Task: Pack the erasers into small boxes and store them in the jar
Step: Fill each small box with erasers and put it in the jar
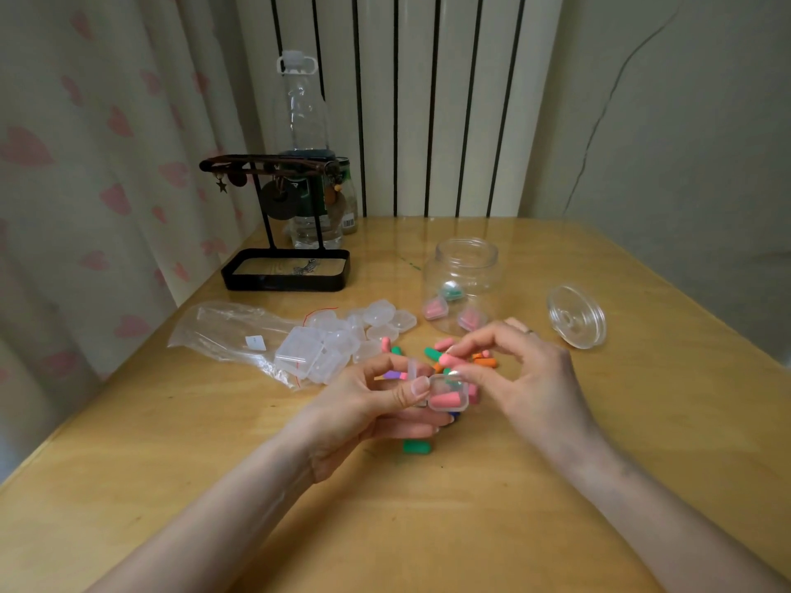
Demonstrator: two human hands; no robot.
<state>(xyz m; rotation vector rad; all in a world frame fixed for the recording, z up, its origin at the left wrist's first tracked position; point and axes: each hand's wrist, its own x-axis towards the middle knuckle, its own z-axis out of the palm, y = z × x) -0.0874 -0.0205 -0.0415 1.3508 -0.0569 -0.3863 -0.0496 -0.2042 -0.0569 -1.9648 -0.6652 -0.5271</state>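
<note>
My left hand (376,404) holds a small clear box (447,393) with its lid up; a pink eraser lies inside it. My right hand (518,370) pinches another pink eraser (449,360) just above the box. Loose erasers (483,359) in pink, green, orange and purple lie on the table behind my hands, and a green one (416,447) lies below my left hand. The open clear jar (464,284) stands behind them with three filled boxes inside. Several empty small boxes (338,344) are piled to the left.
The jar's lid (575,316) lies on the table to the right. A clear plastic bag (227,329) lies left of the boxes. A black jewellery stand with tray (284,271) and a plastic bottle (306,156) stand at the back left.
</note>
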